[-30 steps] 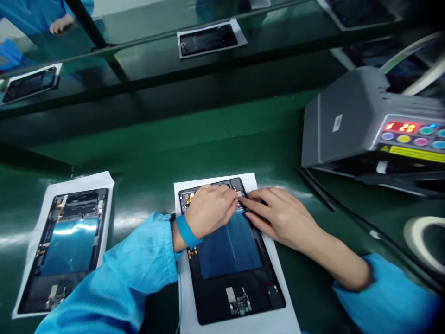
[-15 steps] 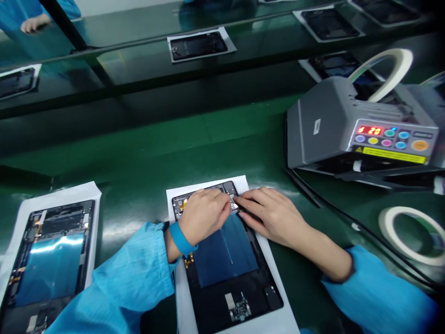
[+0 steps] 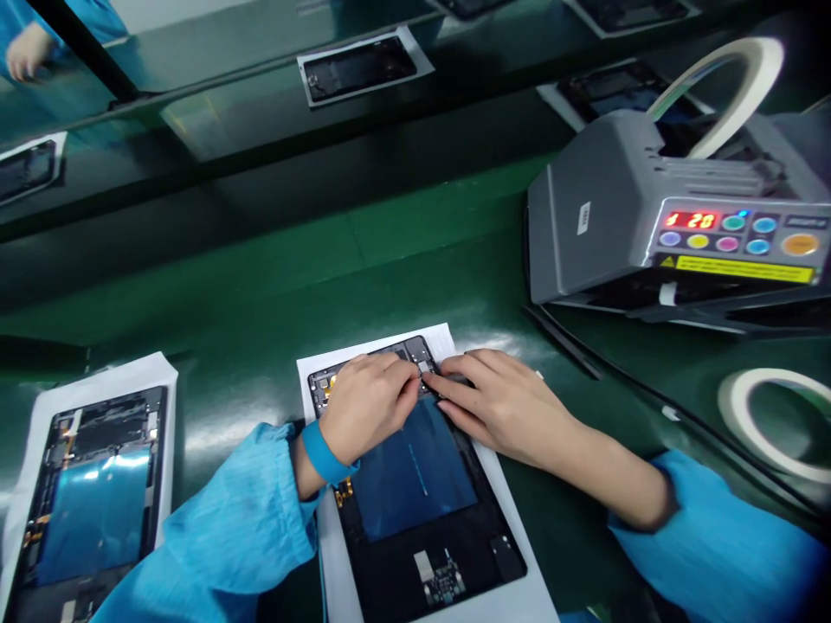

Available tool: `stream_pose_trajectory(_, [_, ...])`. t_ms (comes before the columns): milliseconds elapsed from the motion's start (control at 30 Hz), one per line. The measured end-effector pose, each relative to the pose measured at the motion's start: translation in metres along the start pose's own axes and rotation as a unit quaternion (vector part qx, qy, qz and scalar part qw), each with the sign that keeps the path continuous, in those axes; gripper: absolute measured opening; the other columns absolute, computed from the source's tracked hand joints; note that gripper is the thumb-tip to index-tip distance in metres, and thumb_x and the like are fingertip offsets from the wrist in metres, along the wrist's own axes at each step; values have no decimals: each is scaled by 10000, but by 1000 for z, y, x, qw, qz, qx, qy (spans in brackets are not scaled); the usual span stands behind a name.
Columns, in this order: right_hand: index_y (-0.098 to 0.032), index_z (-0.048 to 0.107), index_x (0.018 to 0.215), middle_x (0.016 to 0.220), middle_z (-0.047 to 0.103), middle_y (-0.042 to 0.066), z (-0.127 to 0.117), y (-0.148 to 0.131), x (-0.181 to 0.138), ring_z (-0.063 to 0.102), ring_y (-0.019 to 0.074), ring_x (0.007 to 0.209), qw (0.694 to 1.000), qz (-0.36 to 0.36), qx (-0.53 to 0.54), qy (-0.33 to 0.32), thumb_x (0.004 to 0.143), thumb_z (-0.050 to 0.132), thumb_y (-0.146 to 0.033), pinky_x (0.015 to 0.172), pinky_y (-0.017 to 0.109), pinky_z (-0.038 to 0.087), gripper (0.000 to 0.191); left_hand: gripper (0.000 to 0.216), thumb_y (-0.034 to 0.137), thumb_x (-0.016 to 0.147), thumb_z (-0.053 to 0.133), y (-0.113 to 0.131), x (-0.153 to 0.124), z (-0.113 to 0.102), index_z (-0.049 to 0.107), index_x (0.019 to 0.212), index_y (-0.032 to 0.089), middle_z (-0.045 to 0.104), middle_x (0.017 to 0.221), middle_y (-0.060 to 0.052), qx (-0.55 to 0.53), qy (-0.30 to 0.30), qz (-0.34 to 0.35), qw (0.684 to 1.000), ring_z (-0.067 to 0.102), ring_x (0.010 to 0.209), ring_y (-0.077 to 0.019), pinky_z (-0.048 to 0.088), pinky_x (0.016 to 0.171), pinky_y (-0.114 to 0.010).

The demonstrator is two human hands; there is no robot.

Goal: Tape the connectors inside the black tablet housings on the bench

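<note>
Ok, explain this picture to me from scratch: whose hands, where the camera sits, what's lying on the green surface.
The camera is worn on the person's head and looks down at their own two bare hands, in blue sleeves. Both hands work at the top edge of an opened tablet with its insides showing, lying on a white sheet on the green surface. The left hand, with a blue wrist strap, and the right hand meet fingertip to fingertip over a small pale piece; whether either grips it is too small to tell. A second opened tablet lies to the left. On the right stands a grey machine with coloured buttons and a red number display, carrying a tape roll; a loose tape roll lies nearer.
</note>
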State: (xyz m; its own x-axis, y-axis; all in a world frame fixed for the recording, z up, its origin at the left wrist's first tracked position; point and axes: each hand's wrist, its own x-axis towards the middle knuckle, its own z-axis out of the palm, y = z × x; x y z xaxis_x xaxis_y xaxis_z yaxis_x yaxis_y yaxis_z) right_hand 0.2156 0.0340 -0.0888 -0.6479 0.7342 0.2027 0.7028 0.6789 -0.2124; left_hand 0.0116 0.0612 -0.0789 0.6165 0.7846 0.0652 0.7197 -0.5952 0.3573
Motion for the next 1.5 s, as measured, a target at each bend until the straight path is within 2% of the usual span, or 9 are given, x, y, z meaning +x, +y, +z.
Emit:
stream_pose_trajectory(500, [-113,588,1189,974,588,98,4,-3,4,508,235,827,1000,2,-8,21,951,424,-254,727,377,435,322,175,218,897,502,2,0,-1,611,767,177,565,678,5,-2,-11,-8,1000,546,645,-147,418,635,-279])
stream_pose_trajectory(867, [-130,608,1156,921,583,70,7,1,5,507,221,794,999,-14,0,45,960,435,-244,708,362,427,285,170,229,903,509,2,-3,0,613,782,172,580,691,-2,8,-12,-7,1000,555,659,-153,423,643,-282])
stream_pose_trajectory(1167, [-124,621,1109,965,611,88,7,0,2,544,214,817,998,-28,-4,60,965,424,-227,725,353,444,265,174,253,924,482,1,-6,3,616,838,181,621,765,-16,16,-15,4,1000,598,737,-171,446,692,-306])
stream_pose_trajectory(1500, [-128,627,1102,956,611,90,6,-1,2,550,213,818,998,-31,-9,62,956,430,-222,722,350,450,263,169,255,917,495,1,-6,1,617,821,187,617,746,-7,16,-14,1,1000,593,716,-167,442,673,-298])
